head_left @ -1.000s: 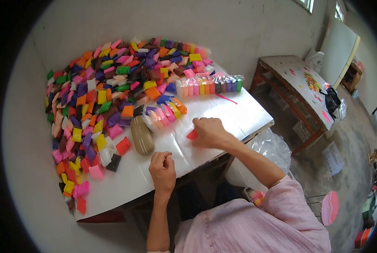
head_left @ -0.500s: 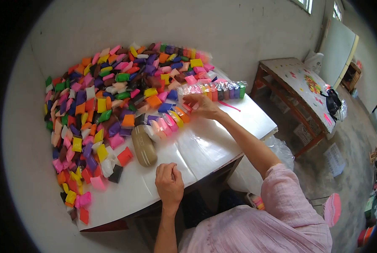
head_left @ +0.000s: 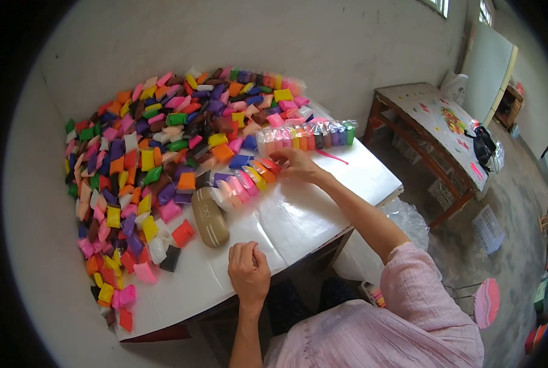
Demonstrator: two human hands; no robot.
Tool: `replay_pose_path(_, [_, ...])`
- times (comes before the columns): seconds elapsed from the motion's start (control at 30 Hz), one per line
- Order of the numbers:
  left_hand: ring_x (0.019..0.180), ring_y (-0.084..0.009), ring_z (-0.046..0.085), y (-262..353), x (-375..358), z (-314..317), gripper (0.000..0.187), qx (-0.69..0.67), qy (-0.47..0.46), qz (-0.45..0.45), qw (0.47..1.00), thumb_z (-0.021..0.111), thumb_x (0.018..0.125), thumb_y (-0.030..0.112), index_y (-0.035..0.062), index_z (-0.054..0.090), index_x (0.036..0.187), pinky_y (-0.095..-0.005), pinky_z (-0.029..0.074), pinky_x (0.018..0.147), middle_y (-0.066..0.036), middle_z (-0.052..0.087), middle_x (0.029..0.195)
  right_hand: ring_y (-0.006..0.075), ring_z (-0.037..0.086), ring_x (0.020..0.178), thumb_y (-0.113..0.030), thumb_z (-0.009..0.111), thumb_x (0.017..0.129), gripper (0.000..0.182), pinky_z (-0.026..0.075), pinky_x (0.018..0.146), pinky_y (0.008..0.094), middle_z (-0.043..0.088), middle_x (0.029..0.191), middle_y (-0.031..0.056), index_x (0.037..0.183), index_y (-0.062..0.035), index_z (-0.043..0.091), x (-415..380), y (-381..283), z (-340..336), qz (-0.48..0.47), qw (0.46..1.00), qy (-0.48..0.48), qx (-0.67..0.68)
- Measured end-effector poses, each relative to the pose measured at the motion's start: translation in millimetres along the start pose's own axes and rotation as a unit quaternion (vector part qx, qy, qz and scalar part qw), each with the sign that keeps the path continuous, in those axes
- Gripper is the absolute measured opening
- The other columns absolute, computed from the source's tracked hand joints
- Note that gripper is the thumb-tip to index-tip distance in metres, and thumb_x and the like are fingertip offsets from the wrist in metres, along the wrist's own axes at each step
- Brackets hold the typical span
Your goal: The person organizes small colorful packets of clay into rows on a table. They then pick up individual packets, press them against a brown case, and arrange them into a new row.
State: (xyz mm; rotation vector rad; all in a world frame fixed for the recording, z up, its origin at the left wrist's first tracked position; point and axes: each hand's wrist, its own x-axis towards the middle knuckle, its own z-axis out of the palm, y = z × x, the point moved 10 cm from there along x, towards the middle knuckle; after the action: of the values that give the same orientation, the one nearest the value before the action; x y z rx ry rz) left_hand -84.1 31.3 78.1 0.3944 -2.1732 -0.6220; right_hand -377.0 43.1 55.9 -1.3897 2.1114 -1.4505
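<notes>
My right hand [head_left: 295, 165] is over the white table, its fingers closed on a small red packet [head_left: 272, 165]. That packet is at the right end of a short row of coloured packets [head_left: 249, 180] in pink, yellow and orange. Just beyond my fingers lies a clear bag of coloured packets in a row [head_left: 307, 135], with a pink strip [head_left: 333, 157] beside it. My left hand [head_left: 248, 273] rests at the table's front edge, fingers curled into a loose fist; nothing shows in it. A brown oblong case [head_left: 210, 218] lies between that hand and the packets.
A large heap of loose coloured packets [head_left: 157, 147] covers the left and back of the table [head_left: 292, 214], against the wall. Another filled clear bag [head_left: 268, 78] lies at the back. To the right stands a second table [head_left: 418, 101] with a black bag [head_left: 483, 147] on it.
My right hand has lowered slightly towards me, onto the red packet at the row's end, which now shows more clearly. My left hand stays in a fist at the table edge.
</notes>
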Motion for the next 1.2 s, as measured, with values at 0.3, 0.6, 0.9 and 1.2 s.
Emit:
replay_pose_path(0.3, [0.077,-0.0336,0.055,0,-1,0,0.011,-0.003,0.003,0.002,1.0,0.058,0.079,-0.005,-0.0019,0.061,0.089,-0.0427,0.045,0.069,-0.015,0.057,0.081,0.0198,0.066,0.097,0.003,0.065,0.07,0.048,0.052,0.088,0.0308,0.07,0.105,0.0135,0.118,0.0037,0.062,-5,-1,8,0.032,0.999,-0.003,0.035])
replay_pose_path(0.6, [0.078,-0.034,0.055,5,0,-3,0.01,0.0,0.017,0.026,1.0,0.057,0.08,-0.004,-0.002,0.061,0.089,-0.043,0.045,0.07,-0.015,0.056,0.081,0.0203,0.067,0.094,0.001,0.063,0.072,0.042,0.052,0.087,0.0318,0.071,0.1,0.0144,0.114,0.0053,0.064,-9,-2,8,0.052,0.998,0.016,0.022])
replay_pose_path(0.9, [0.079,-0.0338,0.055,0,-2,-1,0.01,-0.024,0.005,0.003,1.0,0.058,0.079,-0.004,-0.0023,0.062,0.088,-0.0431,0.045,0.071,-0.015,0.056,0.082,0.0212,0.065,0.089,-0.005,0.068,0.072,0.045,0.052,0.079,0.0329,0.067,0.098,0.0139,0.116,0.0041,0.06,-18,-1,0,0.048,0.998,0.041,-0.003])
replay_pose_path(1.2, [0.066,-0.0235,0.055,-23,-3,-4,0.009,-0.176,-0.03,-0.088,0.98,0.061,0.081,-0.001,-0.0012,0.064,0.09,-0.0342,0.045,0.062,-0.011,0.059,0.08,0.0345,0.059,0.1,-0.007,0.063,0.078,0.037,0.05,0.089,0.041,0.055,0.114,0.022,0.112,0.006,0.058,-101,-44,5,-0.021,0.967,0.173,-0.184])
